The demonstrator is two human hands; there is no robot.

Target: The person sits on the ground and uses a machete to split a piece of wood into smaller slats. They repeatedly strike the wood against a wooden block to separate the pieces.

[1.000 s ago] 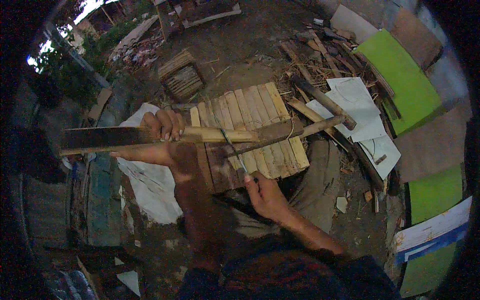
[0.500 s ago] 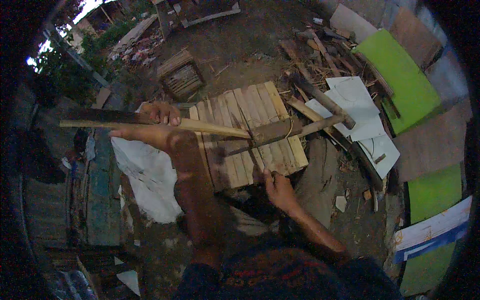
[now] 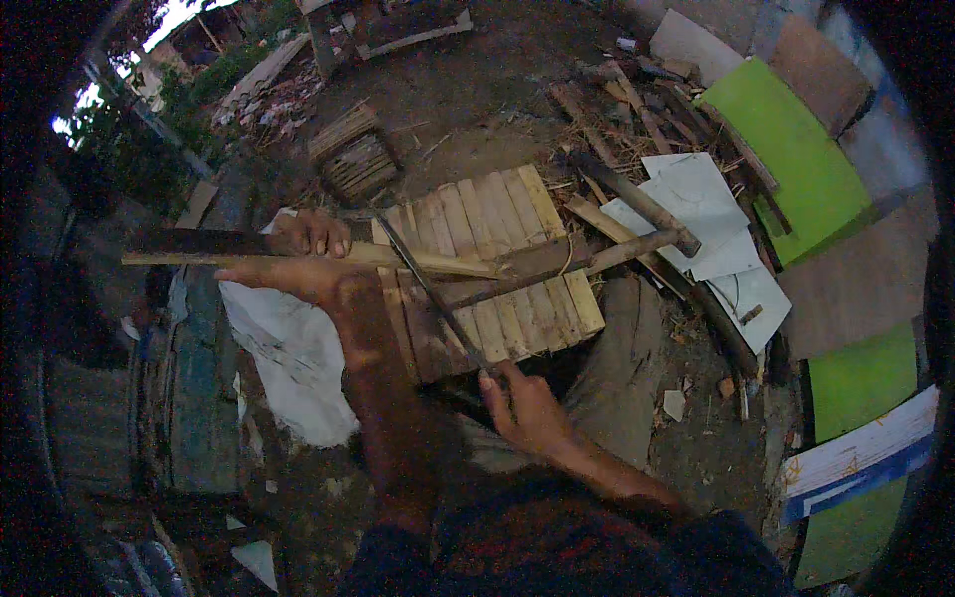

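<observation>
My left hand (image 3: 313, 239) is closed round a long piece of split wood (image 3: 418, 260), dark along one side and pale on the other. The piece lies nearly level, its tapered right end over a slatted wooden platform (image 3: 517, 224). My right hand (image 3: 527, 410) is closed on the handle of a long, thin, dark-bladed knife (image 3: 430, 291). The blade slants up and to the left across the slats and crosses the wood just right of my left hand; whether it touches the wood I cannot tell. A dark wooden bar (image 3: 532, 277) rests across the platform.
A pole with a crosspiece (image 3: 647, 204) lies right of the platform, beside white sheets (image 3: 696, 199) and scrap wood. Green boards (image 3: 796, 149) line the far right. A small slatted crate (image 3: 353, 154) stands beyond. White sacking (image 3: 293, 358) lies below my left forearm.
My right hand has moved left and a little nearer to me. The knife has swung left from past the wood's tapered end to across its middle. My left hand has barely moved.
</observation>
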